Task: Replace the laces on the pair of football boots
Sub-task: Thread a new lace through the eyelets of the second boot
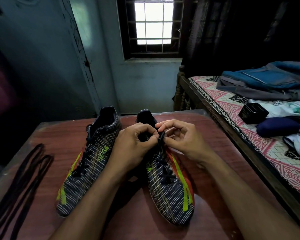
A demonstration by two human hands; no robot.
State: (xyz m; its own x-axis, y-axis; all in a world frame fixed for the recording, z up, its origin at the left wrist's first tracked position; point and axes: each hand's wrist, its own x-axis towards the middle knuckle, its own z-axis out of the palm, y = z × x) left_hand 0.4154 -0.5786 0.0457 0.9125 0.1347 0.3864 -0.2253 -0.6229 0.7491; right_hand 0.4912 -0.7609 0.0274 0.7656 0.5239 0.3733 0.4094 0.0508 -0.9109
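Observation:
Two dark patterned football boots with green and orange stripes stand side by side on a reddish wooden table (215, 144), toes toward me. The left boot (92, 158) is laced in black and nobody touches it. Both hands meet at the top eyelets of the right boot (168, 184). My left hand (135, 144) pinches the black lace (161, 137) at the tongue, fingers curled. My right hand (182, 137) pinches the same lace from the other side. The knot area is hidden by my fingers.
A pair of loose dark laces (24, 177) lies along the table's left edge. A bed (249, 129) with a patterned sheet stands close on the right, carrying a blue backpack (270, 78), a black box (253, 113) and clothes. A barred window (153, 23) is ahead.

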